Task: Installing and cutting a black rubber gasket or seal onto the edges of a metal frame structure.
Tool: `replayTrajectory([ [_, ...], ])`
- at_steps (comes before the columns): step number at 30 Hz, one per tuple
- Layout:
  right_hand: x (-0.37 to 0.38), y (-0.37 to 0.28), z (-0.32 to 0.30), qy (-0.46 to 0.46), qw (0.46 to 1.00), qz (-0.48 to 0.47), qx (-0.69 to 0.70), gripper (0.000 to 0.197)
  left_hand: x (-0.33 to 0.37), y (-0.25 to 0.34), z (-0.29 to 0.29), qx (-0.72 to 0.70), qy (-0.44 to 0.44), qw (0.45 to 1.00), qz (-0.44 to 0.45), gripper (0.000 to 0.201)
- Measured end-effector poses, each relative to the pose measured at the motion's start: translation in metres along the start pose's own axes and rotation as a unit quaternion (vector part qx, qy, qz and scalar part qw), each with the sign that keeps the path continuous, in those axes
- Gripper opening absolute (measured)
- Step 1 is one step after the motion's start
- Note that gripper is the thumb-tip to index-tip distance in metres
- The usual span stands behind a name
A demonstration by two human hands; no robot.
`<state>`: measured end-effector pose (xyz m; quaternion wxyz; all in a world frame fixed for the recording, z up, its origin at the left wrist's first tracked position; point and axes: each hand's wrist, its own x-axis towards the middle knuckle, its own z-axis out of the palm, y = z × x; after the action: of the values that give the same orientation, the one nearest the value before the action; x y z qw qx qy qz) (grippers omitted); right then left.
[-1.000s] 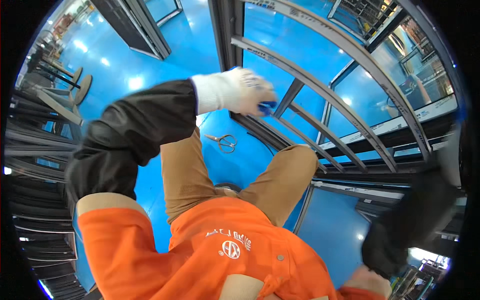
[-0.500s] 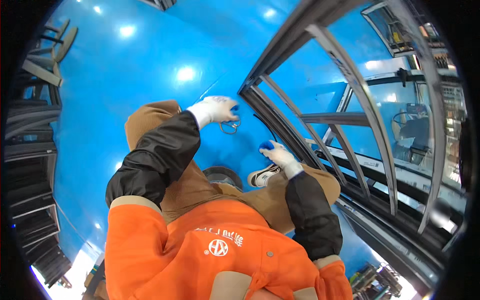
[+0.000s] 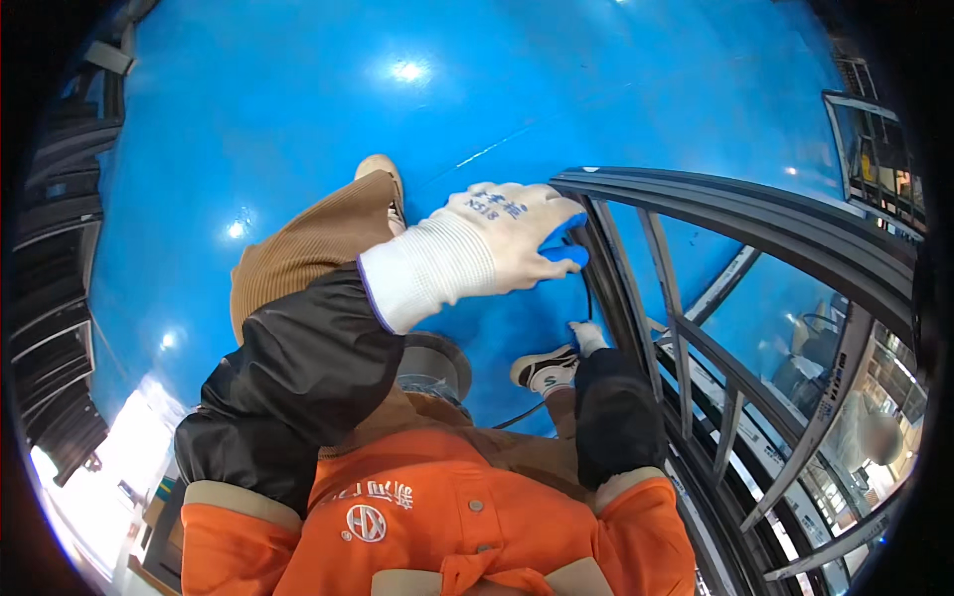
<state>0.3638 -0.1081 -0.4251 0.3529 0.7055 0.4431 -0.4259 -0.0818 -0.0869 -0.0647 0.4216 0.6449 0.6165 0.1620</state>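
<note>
Reaching forward with the left hand (image 3: 512,233), gloved in white with blue on the palm side, to just beside the near corner of the dark metal frame (image 3: 745,211). Has just come across from above the scissors on the blue floor (image 3: 298,119). No sign of the scissors now: cannot tell hidden behind the glove from carried in it.

About the left grip: thumb and forefinger close to each other, blue sides toward the frame. Cannot tell pinched together from slightly apart, nor touching the frame from stopping short.

Has shifted the right hand (image 3: 588,336) as well, now lower, between the dark-and-white shoe (image 3: 550,370) and the frame's long side. Mostly hidden behind the black sleeve (image 3: 618,417); cannot tell the state of this grip, nor anything held.

To the right, the frame, with grey bars (image 3: 661,258) across the opening, slanting from the corner by the left glove to beyond the right sleeve. Between the two gloves, a thin black strip (image 3: 588,290) alongside the frame's edge. On the floor behind the shoe, another dark length (image 3: 520,417); cannot tell one piece from two.

In effect, seemingly away from the open floor and over to the frame's edge and the strip, with both hands near.
</note>
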Motion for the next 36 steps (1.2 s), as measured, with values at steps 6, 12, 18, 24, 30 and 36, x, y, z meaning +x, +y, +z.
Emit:
replayTrajectory([
  [6,-0.047,-0.091,-0.055,0.246,0.896,-0.340,-0.146,0.063,0.004,0.016,-0.007,-0.096,-0.144,0.975,-0.139,0.057],
  [12,-0.319,-0.264,-0.112,0.364,0.687,-0.629,0.018,0.062,0.000,0.005,-0.019,-0.046,-0.011,0.980,-0.192,0.069],
  [18,-0.368,-0.275,-0.118,0.423,0.655,-0.627,0.003,0.065,0.001,0.010,-0.020,-0.347,0.297,0.889,0.022,0.053],
  [24,-0.328,-0.246,-0.039,0.435,0.665,-0.607,0.003,0.070,-0.016,0.003,-0.029,-0.394,0.343,0.852,0.004,0.030],
  [30,-0.183,-0.205,0.082,0.134,0.879,-0.450,0.080,0.067,-0.020,0.002,-0.034,-0.629,0.386,0.675,-0.001,0.033],
  [36,-0.102,-0.248,0.097,0.258,0.915,-0.247,-0.186,0.072,-0.031,-0.010,-0.031,-0.569,0.415,0.707,-0.066,0.045],
])
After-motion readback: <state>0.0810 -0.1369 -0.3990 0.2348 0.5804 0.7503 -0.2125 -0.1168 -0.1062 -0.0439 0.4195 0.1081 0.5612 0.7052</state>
